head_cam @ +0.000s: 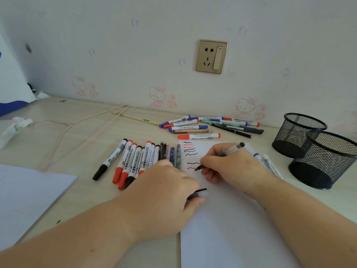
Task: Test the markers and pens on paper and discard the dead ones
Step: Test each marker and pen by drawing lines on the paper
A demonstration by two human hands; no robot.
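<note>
Testing a pen on the paper, cap in my other hand.

My left hand [166, 190] rests on the paper [228, 229], fingers curled round a black cap [199, 192]. My right hand [229, 163] pinches the pen [222, 155]: tip down-left on the sheet beside the squiggles [191, 155], its length slanting up to the far right. Markers [135, 161] lie left on the table [92, 136].

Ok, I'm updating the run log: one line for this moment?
right hand: pen tip on paper | left hand: holds cap | squiggles above
</note>
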